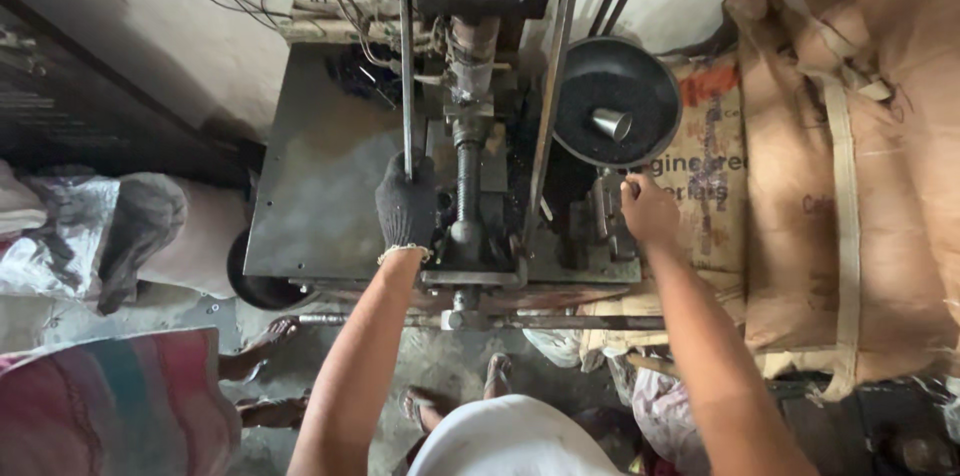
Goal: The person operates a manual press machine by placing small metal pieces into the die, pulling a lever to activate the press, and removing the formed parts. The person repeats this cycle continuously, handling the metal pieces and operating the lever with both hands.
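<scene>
knit-gloved left hand [406,204] clenched round steel rod [405,56]; bare right hand [648,211] fisted beside round black pan [640,76]

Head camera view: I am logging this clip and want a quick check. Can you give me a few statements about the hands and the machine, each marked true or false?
1. The left hand wears a dark knit glove and grips an upright metal rod. True.
2. The right hand is gloved too. False: it is bare.
3. A small metal cup lies in the round black pan of dark grains. True.
4. The right hand holds the cup. False: it is at the machine just below the pan, apart from the cup.
5. Brown sacks stand to the right. True.
</scene>
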